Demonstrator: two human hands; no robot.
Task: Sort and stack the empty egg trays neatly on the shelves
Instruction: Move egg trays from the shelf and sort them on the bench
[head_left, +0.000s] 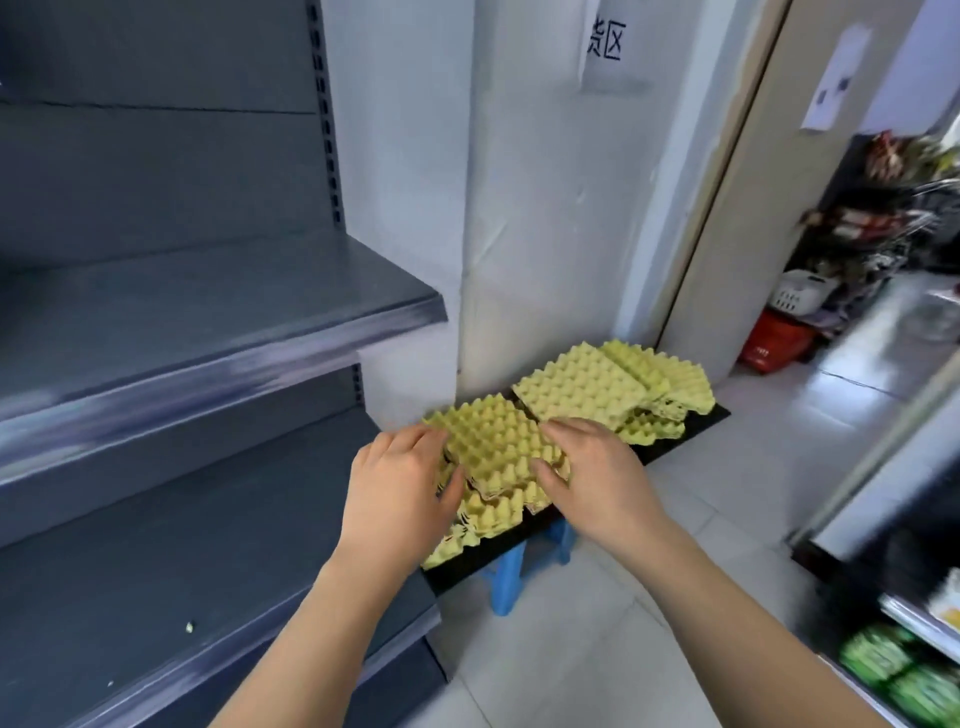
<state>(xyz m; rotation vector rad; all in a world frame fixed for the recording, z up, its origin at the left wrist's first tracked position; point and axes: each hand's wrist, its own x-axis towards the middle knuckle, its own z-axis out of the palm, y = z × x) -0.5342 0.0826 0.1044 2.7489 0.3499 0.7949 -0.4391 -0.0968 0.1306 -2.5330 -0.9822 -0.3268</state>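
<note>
Both bare forearms stretch forward, palms down. Left hand (402, 480) has fingers curled and thumb tucked under, gripping; right hand (589, 475) mirrors it just beside, fingers spread, thumb pinching underneath.

Two bare forearms reach into view from the near edge, with no sleeves, watch, rings or gloves visible. The left hand (397, 483) and right hand (592, 475) show short, unpainted nails and slim fingers.
</note>
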